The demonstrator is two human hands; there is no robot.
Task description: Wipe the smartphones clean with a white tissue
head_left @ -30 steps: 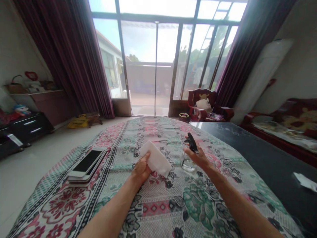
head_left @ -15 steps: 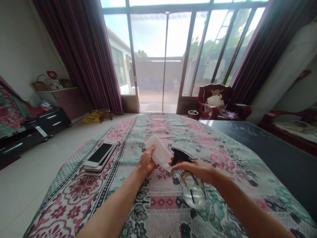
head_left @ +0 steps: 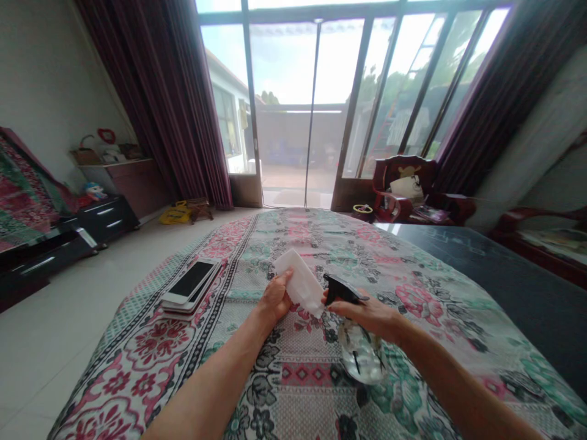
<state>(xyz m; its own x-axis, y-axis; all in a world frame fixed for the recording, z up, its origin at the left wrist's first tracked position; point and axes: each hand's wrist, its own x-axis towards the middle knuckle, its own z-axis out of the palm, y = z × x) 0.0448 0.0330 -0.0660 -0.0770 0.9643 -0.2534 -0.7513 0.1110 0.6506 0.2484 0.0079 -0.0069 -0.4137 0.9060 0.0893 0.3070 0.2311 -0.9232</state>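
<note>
A folded white cloth (head_left: pixel 301 285) is pinched in my left hand (head_left: pixel 277 296), its thumb lying across the near face. My right hand (head_left: pixel 367 313) grips a spray bottle (head_left: pixel 362 360) by its black trigger head (head_left: pixel 342 289), fingers wrapped round the neck. The nozzle points left, just above the cloth's right side. Clear liquid shows in the transparent body of the bottle. Left of my hands, a stack of white phones (head_left: pixel 189 287) lies on the patterned tablecloth (head_left: pixel 302 391), the top one with its dark screen up.
A dark board-like surface (head_left: pixel 499 275) adjoins the table on the right. Beyond it stands a carved wooden armchair (head_left: pixel 385 189) with a bag on it. A yellow bag (head_left: pixel 175 212) lies on the floor at left, near black drawers (head_left: pixel 107 214). Glass doors (head_left: pixel 293 140) close the far side.
The whole view has shifted slightly, so the scene sits a little further right. Both hands keep their holds on the cloth and the spray bottle.
</note>
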